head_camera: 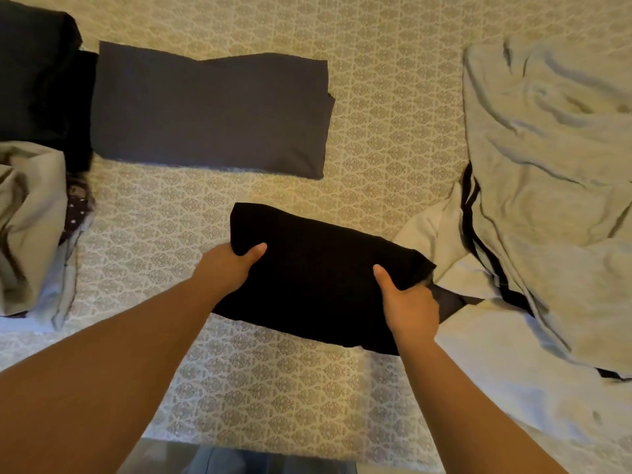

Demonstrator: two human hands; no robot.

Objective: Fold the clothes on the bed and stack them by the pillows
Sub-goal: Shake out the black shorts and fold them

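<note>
A folded black garment is held just above the patterned bedsheet in the middle of the view. My left hand grips its left edge, thumb on top and fingers underneath. My right hand grips its right edge the same way. A folded dark grey garment lies flat farther back on the bed. A black folded item sits at the far left corner, touching the grey one.
A crumpled pale grey garment with black stripes covers the right side of the bed. A beige bundle lies at the left edge over a dotted dark fabric. The bed's near edge runs along the bottom.
</note>
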